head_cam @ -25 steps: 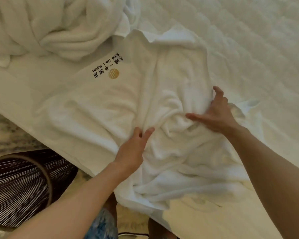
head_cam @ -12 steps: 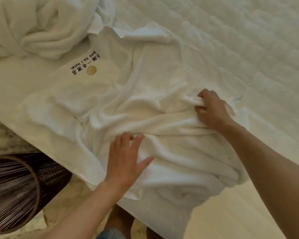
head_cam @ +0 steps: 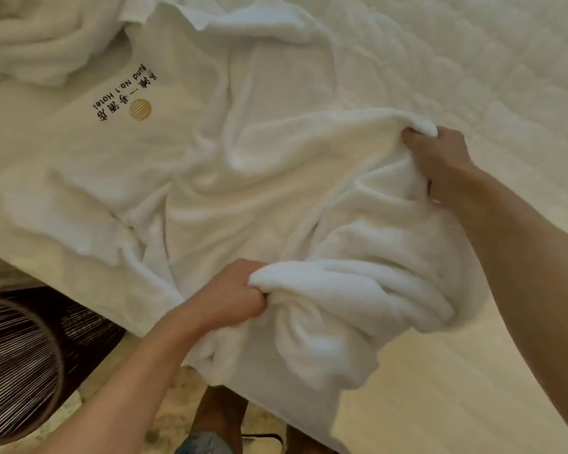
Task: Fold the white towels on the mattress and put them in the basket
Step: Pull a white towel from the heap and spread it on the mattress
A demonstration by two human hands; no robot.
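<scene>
1. Our left hand is clenched on a thick bunch of the towel at the near edge. Our right hand pinches a raised fold farther out, to the right of the left hand.
2. Under both hands lies the mattress, its quilted top stretching away beyond the right hand.
3. Most of the towel spreads crumpled to the left of both hands and beyond them, and part of it hangs over the edge below the left hand. The cloth between our two grips runs on a slant, from the near left hand to the far right hand. We judge that the coming move turns on this line: drawing the hands apart along it should pull one edge straight for folding. We cannot tell the towel's long axis while it is so bunched.
4. A heap of other towels sits far beyond the left hand, well apart from it.
5. The basket stands on the floor, lower than the left hand and to its left, beside the mattress edge. Our left hand is the nearer one to it.
6. A printed logo lies on a flatter part of the towel, beyond the left hand, between it and the heap.
</scene>
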